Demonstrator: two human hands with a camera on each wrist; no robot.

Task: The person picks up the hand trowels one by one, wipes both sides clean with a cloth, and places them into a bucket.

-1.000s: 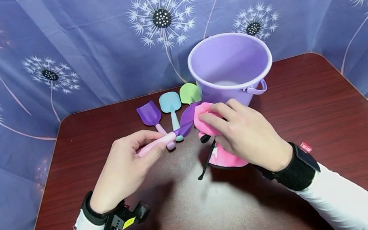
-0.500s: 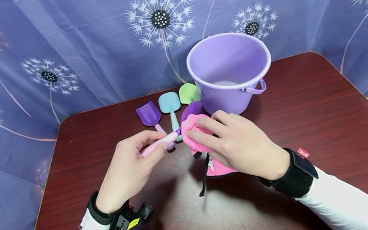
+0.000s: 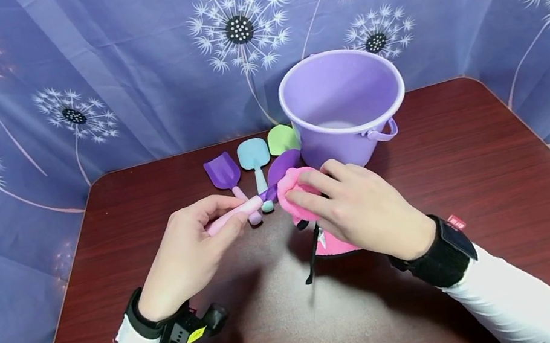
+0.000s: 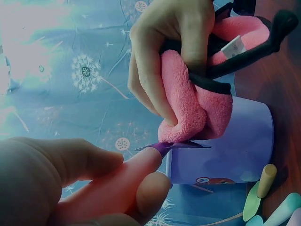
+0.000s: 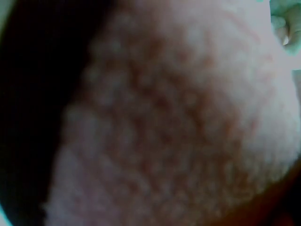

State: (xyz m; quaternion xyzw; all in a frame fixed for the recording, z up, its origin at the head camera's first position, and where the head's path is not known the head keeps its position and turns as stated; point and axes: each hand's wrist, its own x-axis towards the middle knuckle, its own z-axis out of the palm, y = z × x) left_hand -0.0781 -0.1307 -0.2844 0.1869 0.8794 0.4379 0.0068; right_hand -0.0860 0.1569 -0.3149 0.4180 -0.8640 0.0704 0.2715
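My left hand [image 3: 194, 244] grips the pink handle of a toy shovel [image 3: 282, 167], whose purple blade points up and to the right. My right hand [image 3: 364, 205] holds a bunched pink fleece cloth [image 3: 295, 192] with black trim against the blade near the handle. Part of the blade is hidden behind the cloth. From the cloth a loose flap and a black cord hang down below the right hand. In the left wrist view, the pink fabric [image 4: 183, 103] sits right at the neck of the shovel. The cloth, blurred, fills most of the right wrist view.
A purple bucket [image 3: 337, 145] stands behind my right hand at the table's back edge. Left of it lie a purple shovel [image 3: 223, 171] with a pink handle, a blue shovel [image 3: 253, 154] and a green shovel [image 3: 282, 139]. A dandelion-print curtain [image 3: 151, 64] hangs behind the table [image 3: 474, 173].
My right hand has slid the cloth left along the blade towards the handle, then slightly back right, so more purple shows again. The left hand keeps its grip almost in place.
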